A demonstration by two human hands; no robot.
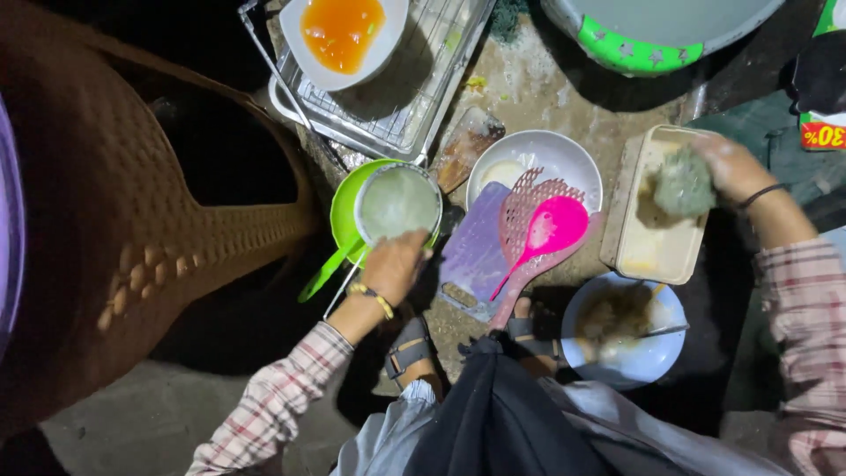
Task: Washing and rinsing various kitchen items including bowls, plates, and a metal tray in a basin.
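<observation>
Left hand (394,264) clamped on rim of steel pot (398,204), tilted over green strainer (351,214), probably to steady it. Right hand (730,167) closed round soapy scrub sponge (684,183), held over beige container (654,207), likely loading suds.

A white bowl of orange liquid (342,33) sits on a wire metal rack (414,97) at the ground's far edge. Nearer the middle, a pink plastic spoon (545,234) and a pink slotted spatula (522,211) lie across a purple cutting board (474,251) and a round white dish (551,159). A pale blue bowl (630,339) of brownish leftovers stands at the near edge.
</observation>
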